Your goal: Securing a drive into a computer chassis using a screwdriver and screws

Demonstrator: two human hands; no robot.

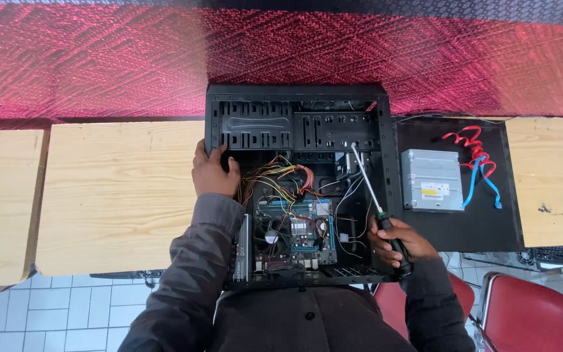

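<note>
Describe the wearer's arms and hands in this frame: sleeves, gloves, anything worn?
Both arms are in long dark grey sleeves of a jacket-like fabric, creased at the elbows, with cuffs ending at the wrists. The left hand and right hand are bare: no gloves. No rings, watch or wrist strap show from this view.

A single head-worn camera looks almost straight down from above the person's chest, close enough that an open computer case (294, 186) fills the centre of the frame. The view faces forward across the wooden counter (118, 195) toward a red patterned wall at the top, with tiled floor along the bottom edge.
</note>
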